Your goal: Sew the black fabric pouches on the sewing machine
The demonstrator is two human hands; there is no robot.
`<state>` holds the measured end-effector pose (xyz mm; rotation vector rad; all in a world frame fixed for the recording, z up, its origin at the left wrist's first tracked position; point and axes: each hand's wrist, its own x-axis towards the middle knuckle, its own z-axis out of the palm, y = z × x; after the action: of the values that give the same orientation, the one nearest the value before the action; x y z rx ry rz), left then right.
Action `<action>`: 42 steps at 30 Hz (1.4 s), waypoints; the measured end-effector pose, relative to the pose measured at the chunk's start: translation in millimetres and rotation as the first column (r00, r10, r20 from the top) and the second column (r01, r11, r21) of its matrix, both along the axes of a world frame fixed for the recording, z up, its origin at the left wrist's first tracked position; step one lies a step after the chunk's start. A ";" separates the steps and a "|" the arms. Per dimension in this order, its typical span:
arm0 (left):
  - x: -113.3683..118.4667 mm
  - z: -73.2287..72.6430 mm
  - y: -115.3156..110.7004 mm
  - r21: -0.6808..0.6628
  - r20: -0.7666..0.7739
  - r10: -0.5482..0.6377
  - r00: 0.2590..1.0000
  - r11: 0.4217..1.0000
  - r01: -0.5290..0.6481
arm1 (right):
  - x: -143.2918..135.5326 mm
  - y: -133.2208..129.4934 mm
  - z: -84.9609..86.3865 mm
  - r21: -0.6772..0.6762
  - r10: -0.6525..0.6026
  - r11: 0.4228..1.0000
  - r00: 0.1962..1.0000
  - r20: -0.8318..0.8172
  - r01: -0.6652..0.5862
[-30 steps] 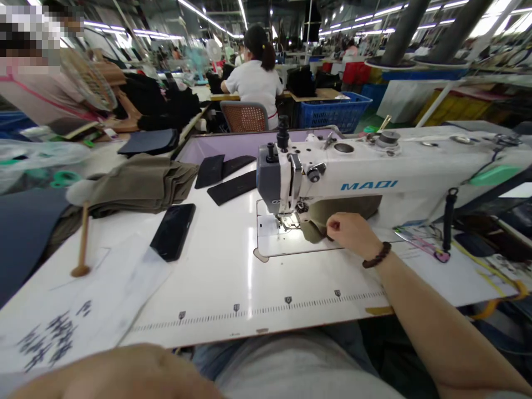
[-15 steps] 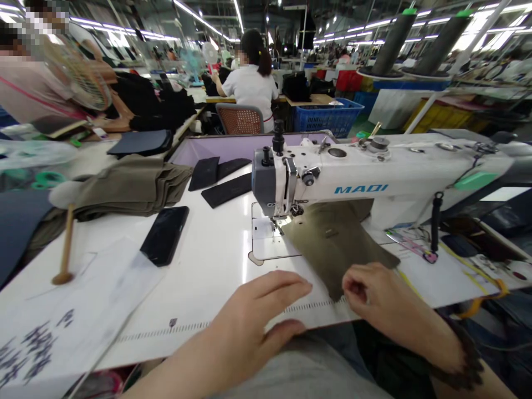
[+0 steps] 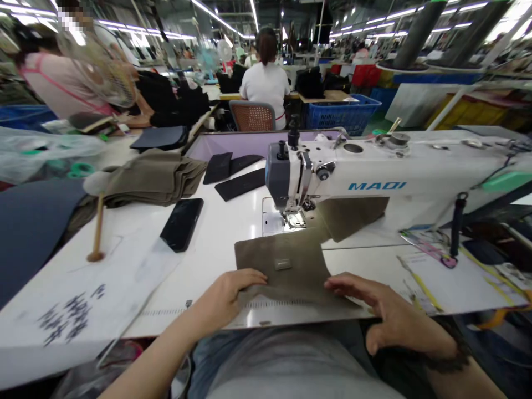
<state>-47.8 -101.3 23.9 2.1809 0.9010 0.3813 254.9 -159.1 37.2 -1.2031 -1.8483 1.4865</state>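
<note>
An olive fabric piece point(image 3: 266, 256) lies flat on the white sewing table, in front of the machine's needle area, with a small pale rectangle on it. The fingertips of my left hand point(image 3: 233, 291) rest at its lower left edge, fingers close together with the thumb hidden below. At its right edge is my right hand point(image 3: 386, 307), fingers stretched out and thumb apart, the fingertips touching the cloth. More olive fabric point(image 3: 353, 215) lies under the arm of the white sewing machine point(image 3: 374, 166). Whether the two olive parts are joined is unclear.
Left of the machine are black strips point(image 3: 241, 184), a dark phone point(image 3: 182, 224), stacked olive cloth point(image 3: 153, 177) and a wooden-handled tool point(image 3: 97, 227). Scissors-like pink tool point(image 3: 432, 252) and papers lie right. A person point(image 3: 265, 77) sits ahead, another at the left.
The olive fabric has come left and now spreads in front of the needle. My left hand has moved left to its edge; my right hand has opened. The view has shifted.
</note>
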 end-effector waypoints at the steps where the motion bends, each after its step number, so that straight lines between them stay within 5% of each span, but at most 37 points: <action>1: -10.3 2.1 -1.7 -0.046 0.010 0.066 0.998 0.997 -0.065 | 1.6 3.3 -5.9 0.013 0.006 1.000 1.000 0.017 -0.006; 8: -22.8 -3.4 -4.1 -0.171 0.098 0.364 0.926 0.923 -0.345 | -35.5 34.5 -18.4 0.226 -0.263 0.947 0.956 0.127 0.230; 15: -14.0 -10.9 6.0 -0.112 0.115 0.464 0.878 0.885 -0.453 | -56.5 44.3 -29.4 0.278 -0.475 0.861 0.869 0.138 0.427; 21: -15.4 -15.2 11.0 -0.160 0.023 0.599 0.800 0.792 -0.589 | -56.6 50.0 -38.4 0.464 -0.413 0.847 0.871 0.267 0.259; 26: -20.8 -24.4 3.3 -0.018 0.056 0.689 0.722 0.724 -0.689 | -57.8 52.7 -40.5 0.552 -0.421 0.814 0.838 0.347 0.180; 31: -24.5 -29.0 -5.8 0.130 0.104 0.529 0.842 0.832 -0.539 | -60.4 46.2 -43.3 0.630 -0.437 0.766 0.821 0.367 0.127; 42: -19.1 -22.5 -3.9 0.250 0.021 0.563 0.826 0.797 -0.549 | -61.0 42.3 -43.3 0.707 -0.450 0.706 0.797 0.404 0.041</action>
<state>-66.9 -105.2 1.4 2.1105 1.6106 0.7552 194.0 -116.8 -6.1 -1.4999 -2.1616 0.2084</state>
